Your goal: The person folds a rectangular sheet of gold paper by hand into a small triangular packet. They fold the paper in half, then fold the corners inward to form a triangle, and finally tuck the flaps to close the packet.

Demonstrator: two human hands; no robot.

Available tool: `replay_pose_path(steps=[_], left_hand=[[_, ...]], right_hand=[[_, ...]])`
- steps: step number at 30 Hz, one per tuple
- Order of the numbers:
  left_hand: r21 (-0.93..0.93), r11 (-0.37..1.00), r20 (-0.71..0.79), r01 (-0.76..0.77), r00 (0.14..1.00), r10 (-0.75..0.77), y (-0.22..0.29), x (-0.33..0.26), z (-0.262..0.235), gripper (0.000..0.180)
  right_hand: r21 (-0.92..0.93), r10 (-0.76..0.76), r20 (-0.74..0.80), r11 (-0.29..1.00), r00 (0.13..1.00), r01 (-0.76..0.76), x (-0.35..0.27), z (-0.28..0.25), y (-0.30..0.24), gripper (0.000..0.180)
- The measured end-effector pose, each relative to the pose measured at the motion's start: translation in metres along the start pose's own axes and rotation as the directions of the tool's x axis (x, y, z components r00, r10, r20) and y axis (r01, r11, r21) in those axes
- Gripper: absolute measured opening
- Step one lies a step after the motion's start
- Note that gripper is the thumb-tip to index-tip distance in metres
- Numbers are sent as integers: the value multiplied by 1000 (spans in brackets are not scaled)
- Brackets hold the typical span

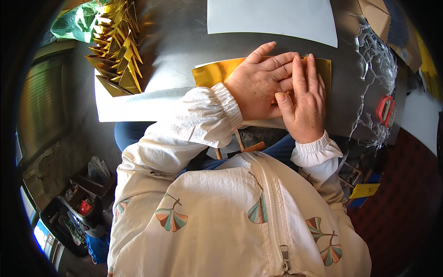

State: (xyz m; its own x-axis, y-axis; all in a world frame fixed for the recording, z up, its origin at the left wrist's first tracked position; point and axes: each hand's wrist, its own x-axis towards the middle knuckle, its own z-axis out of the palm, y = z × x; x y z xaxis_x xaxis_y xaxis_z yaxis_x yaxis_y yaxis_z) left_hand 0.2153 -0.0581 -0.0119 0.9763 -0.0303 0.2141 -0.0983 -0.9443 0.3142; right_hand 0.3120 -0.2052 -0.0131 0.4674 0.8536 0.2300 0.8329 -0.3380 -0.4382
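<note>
A gold foil paper sheet [212, 73] lies on the dark table in front of me, with a thin pale edge showing along its far side. My left hand [258, 85] rests flat across its middle, thumb and fingers stretched out and pointing right. My right hand [306, 104] lies over the left fingertips, its fingers straight and pointing away from me. Both palms face down, and much of the sheet is hidden beneath them. Whether the sheet is folded under my hands cannot be made out.
Folded gold foil pieces [121, 60] form a stack at the left, near a green plastic bag [78, 22]. A white sheet [272, 18] lies at the far side. Tangled clear plastic strands [369, 51] and red-handled scissors [385, 111] sit at the right edge.
</note>
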Motion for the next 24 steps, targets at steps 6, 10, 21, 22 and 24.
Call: replay_pose_path(steps=[6, 10, 21, 22, 24], left_hand=[[52, 996, 32, 70, 997, -72, 7, -14, -7, 61], [136, 986, 100, 95, 989, -109, 15, -33, -19, 61], [16, 999, 212, 34, 977, -37, -3, -81, -34, 71], [21, 999, 208, 26, 978, -29, -4, -81, -34, 71], [-19, 999, 210, 31, 977, -26, -5, -80, -36, 71]], right_hand=[[-88, 8, 65, 996, 998, -2, 1, 0, -1, 78], [-164, 15, 103, 986, 995, 2, 0, -2, -4, 79], [-221, 0, 94, 975, 996, 21, 2, -3, -11, 81], [-225, 1, 94, 974, 996, 20, 2, -3, -11, 81], [-228, 3, 94, 973, 996, 19, 2, -3, -11, 81]])
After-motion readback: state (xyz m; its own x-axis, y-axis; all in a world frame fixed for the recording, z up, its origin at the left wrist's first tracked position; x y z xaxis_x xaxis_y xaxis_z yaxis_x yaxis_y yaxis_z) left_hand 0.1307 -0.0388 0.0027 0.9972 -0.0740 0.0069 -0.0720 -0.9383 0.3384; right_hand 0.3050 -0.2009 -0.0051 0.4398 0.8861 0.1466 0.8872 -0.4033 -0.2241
